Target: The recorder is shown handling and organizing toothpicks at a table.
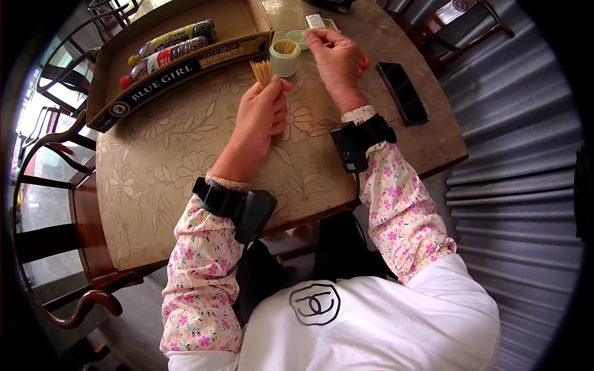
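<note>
My left hand [262,113] grips a bundle of wooden toothpicks [261,73], their tips fanning out above the thumb. Just beyond it stands a small pale green cup [284,64] with more toothpicks [285,47] inside. My right hand [336,58] is raised to the right of the cup, its thumb and forefinger pinched together. Whether something thin sits between those fingertips is too small to tell. A light green, round plastic piece [296,37] lies behind the cup, close to the right fingertips. Red scissor-like handles [363,61] show partly from behind the right hand.
A shallow cardboard tray [160,88] holds two drink bottles [174,39] [162,60] at the back left. A dark smartphone [403,94] lies on the floral-patterned tabletop [185,139] at right. White packets [316,21] lie at the back. Wooden chairs [83,204] flank the table.
</note>
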### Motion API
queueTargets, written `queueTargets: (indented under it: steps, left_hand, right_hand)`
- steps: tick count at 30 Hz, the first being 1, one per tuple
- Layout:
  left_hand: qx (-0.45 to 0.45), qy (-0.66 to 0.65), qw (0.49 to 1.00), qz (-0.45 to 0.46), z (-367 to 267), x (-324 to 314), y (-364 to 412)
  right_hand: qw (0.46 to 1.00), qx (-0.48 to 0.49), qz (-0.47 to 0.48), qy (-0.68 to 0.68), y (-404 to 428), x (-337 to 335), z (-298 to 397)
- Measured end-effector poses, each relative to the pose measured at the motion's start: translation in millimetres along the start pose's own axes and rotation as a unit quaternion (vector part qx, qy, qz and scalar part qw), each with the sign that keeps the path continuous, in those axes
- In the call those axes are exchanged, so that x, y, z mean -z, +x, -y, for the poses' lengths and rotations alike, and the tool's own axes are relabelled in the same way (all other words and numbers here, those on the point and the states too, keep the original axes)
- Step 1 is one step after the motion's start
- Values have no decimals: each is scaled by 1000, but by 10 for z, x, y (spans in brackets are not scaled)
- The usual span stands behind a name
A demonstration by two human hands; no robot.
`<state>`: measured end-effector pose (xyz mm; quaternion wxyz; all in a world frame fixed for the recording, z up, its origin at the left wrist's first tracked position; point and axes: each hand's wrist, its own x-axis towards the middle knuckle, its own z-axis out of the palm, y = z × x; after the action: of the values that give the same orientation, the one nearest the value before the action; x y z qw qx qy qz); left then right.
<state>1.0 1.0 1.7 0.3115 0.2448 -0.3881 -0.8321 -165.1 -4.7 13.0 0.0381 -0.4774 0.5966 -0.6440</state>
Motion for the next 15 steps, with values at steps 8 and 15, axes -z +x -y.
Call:
queueTargets:
  steps: [8,15]
  left_hand:
    - [-8,-2,1000,-12,-41,20,-3]
    - [-14,-19,999,-27,-37,-13,9]
  right_hand:
    - [987,20,160,-9,-128,-79,260]
    - [938,-119,312,88,-152,-39,279]
